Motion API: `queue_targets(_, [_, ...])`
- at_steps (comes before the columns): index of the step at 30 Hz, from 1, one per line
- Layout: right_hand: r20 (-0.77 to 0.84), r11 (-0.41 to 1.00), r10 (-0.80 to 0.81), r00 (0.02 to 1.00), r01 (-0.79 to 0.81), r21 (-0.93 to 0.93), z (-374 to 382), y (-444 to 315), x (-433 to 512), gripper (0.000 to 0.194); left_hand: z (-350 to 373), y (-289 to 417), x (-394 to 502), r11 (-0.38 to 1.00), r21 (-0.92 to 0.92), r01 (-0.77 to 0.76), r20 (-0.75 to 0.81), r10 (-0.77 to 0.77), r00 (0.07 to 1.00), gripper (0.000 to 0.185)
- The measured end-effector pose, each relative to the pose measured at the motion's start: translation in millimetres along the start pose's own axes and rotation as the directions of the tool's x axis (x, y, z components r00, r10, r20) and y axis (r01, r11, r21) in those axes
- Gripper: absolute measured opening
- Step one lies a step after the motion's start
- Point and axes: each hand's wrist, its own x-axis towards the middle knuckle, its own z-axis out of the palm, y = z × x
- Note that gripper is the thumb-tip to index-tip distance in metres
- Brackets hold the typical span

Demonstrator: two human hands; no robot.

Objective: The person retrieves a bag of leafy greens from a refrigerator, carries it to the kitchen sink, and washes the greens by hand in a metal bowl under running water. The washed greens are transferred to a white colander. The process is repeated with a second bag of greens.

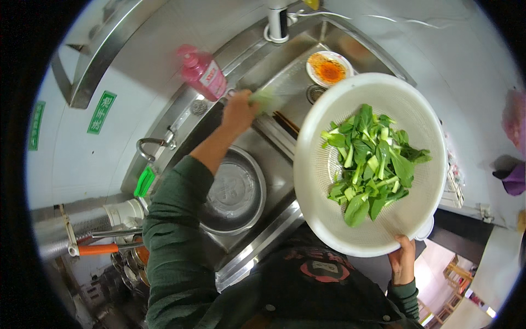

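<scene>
A large white plastic colander [310, 205] holds cut leafy greens [367, 160]. Its near rim is gripped by my right hand [402, 259], thumb over the edge. My left hand [239, 109] is stretched over the divider between the two sink basins, with a blurred pale green thing [263, 100] at its fingertips, seemingly a piece of vegetable. Below my left forearm, a round metal basin [257, 185] sits in the left sink basin, partly hidden by the sleeve. The colander covers part of the right sink basin.
A plate with orange residue [328, 69] lies in the right sink basin beside a drain strainer [315, 93]. Chopsticks [287, 123] rest near the divider [273, 131]. A pink pump bottle [205, 76], a steel scrubber [199, 107], a faucet [154, 146] and a green brush or holder [144, 181] line the back ledge.
</scene>
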Motion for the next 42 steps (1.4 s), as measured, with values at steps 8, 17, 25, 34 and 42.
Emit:
queue_targets(8, [-0.007, 0.997, 0.071, 0.997, -0.071, -0.007, -3, -12, 4, 0.065, -94, -21, -24, 0.863, 0.505, -0.023, 0.295, -0.147, 0.944, 0.027])
queue_targets(17, [0.094, 0.998, 0.067, 0.993, -0.069, 0.012, -6, -21, 10, 0.053, -135, -43, -23, 0.609, 0.788, -0.094, 0.457, -0.475, 0.752, 0.027])
queue_targets(25, [0.194, 0.987, 0.162, 0.968, -0.157, -0.040, -10, -20, 20, 0.052, -95, 0, -62, 0.635, 0.765, -0.108, 0.449, -0.406, 0.796, 0.021])
queue_targets(34, [0.227, 0.991, 0.128, 0.965, -0.118, -0.055, -2, -27, 23, 0.055, -118, 100, -81, 0.840, 0.542, -0.027, 0.124, -0.047, 0.991, 0.025])
queue_targets(42, [0.270, 0.995, 0.090, 0.958, -0.073, -0.072, -1, -33, 23, 0.052, -37, 271, -83, 0.879, -0.046, -0.475, -0.176, 0.461, 0.870, 0.044])
